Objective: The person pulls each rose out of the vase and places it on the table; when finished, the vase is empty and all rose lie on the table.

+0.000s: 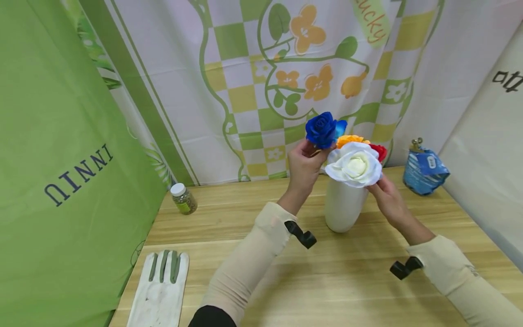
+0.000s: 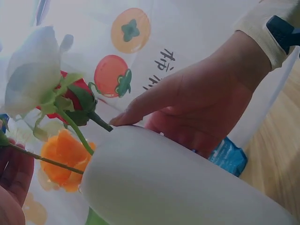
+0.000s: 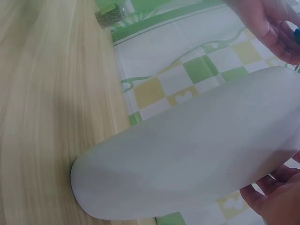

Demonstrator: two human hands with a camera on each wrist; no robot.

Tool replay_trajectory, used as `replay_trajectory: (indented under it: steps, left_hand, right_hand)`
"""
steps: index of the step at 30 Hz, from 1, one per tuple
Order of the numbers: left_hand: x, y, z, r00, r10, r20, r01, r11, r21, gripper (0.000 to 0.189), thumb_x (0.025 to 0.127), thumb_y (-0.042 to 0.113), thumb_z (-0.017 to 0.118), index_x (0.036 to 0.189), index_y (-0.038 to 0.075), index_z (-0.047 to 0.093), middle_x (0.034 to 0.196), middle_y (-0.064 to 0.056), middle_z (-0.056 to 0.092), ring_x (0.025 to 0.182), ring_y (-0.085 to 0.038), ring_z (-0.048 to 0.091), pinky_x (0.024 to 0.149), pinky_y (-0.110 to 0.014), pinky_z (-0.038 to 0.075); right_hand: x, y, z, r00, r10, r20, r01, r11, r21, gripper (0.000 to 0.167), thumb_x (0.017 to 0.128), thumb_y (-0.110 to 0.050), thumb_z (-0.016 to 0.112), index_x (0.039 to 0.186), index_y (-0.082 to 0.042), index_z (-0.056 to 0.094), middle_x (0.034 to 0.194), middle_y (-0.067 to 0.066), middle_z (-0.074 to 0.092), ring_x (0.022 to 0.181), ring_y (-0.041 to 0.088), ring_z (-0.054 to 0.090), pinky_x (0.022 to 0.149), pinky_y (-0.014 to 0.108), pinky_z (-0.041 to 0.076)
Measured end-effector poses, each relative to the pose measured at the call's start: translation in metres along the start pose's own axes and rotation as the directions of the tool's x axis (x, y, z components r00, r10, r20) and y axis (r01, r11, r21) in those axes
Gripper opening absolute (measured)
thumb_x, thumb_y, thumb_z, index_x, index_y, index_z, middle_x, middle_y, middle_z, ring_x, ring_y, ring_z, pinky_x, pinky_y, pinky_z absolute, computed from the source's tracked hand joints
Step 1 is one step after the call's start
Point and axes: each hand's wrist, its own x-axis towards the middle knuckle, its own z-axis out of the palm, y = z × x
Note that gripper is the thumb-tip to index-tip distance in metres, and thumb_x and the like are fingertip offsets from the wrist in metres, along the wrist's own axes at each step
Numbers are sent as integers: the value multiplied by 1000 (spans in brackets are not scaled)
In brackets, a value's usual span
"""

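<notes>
A white vase stands upright on the wooden table. Out of its mouth rise a white rose, an orange flower and a red rose. Just left of them, my left hand pinches a blue rose below its bloom. In the left wrist view, its stem slants from the left hand to the vase mouth. My right hand holds the vase near the top, thumb at the rim and fingers along the side; the right wrist view shows those fingers against the wall.
A blue bag with a gold clip stands at the back right. At the left are a small white-lidded jar and a white, glove-like hand shape. Patterned curtain cloth hangs behind the table, with green cloth at the left.
</notes>
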Motion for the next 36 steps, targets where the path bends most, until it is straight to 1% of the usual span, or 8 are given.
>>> replay_trajectory:
  steps: [3, 7, 10, 17, 26, 29, 33, 36]
  left_hand:
    - [3, 8, 0, 1000, 17, 17, -16, 999, -32, 35, 81, -12, 72, 114, -19, 62, 110, -43, 64, 81, -3, 70, 87, -36, 63]
    - [14, 24, -1, 997, 72, 41, -70, 996, -50, 32, 83, -13, 70, 113, -20, 61, 105, -45, 63, 77, -6, 71, 84, -42, 64]
    - [23, 37, -3, 991, 116, 66, -113, 993, -44, 32, 84, -13, 69, 114, -20, 60, 104, -45, 63, 76, -6, 71, 84, -44, 64]
    - [33, 63, -3, 983, 156, 96, -152, 987, -42, 29, 85, -12, 69, 112, -19, 60, 102, -44, 63, 76, -7, 71, 86, -44, 64]
    - [48, 87, 2, 983, 165, 86, -161, 986, -44, 31, 86, -12, 69, 114, -18, 59, 105, -40, 66, 84, -36, 73, 80, -40, 65]
    - [60, 106, 2, 983, 166, 74, -162, 985, -65, 32, 86, -13, 68, 116, -17, 58, 104, -37, 67, 79, -28, 73, 78, -39, 65]
    - [77, 133, 0, 974, 216, 75, -210, 974, -81, 32, 87, -11, 67, 117, -17, 58, 97, -29, 70, 74, -14, 70, 77, -38, 64]
    - [85, 147, -3, 966, 246, 77, -240, 967, -80, 30, 89, -9, 67, 116, -17, 58, 92, -26, 70, 73, -13, 69, 76, -37, 64]
  right_hand:
    - [0, 0, 0, 1000, 17, -15, -17, 1000, 7, 38, 105, -4, 43, 128, -33, 51, 120, -25, 60, 110, -10, 54, 92, 4, 43]
    - [0, -1, -1, 1000, 8, -2, -8, 1000, -9, 40, 105, -4, 42, 129, -35, 52, 119, -24, 61, 109, -9, 55, 91, 4, 44]
    - [0, -2, -1, 1000, 1, 4, -1, 1000, -22, 40, 106, -4, 42, 129, -34, 52, 120, -23, 61, 108, -8, 55, 91, 4, 44]
    - [1, -3, -2, 1000, 9, 8, -8, 998, -69, 37, 106, -6, 42, 128, -34, 54, 124, -25, 58, 112, -10, 54, 91, 3, 46]
    - [0, -2, -2, 999, 34, 18, -33, 997, -73, 36, 106, -9, 43, 136, -27, 51, 127, -25, 56, 114, -9, 53, 92, 3, 45]
    - [0, -1, -2, 999, 44, 31, -42, 997, -72, 36, 107, -10, 43, 138, -26, 50, 128, -25, 54, 116, -9, 52, 92, 3, 44]
    - [1, -1, -3, 998, 54, 35, -51, 995, -90, 35, 107, -10, 43, 135, -29, 50, 127, -26, 54, 115, -10, 51, 91, 3, 44]
    - [3, -2, -4, 998, 51, 26, -48, 993, -111, 35, 106, -9, 43, 130, -32, 52, 125, -27, 55, 113, -10, 52, 90, 3, 45]
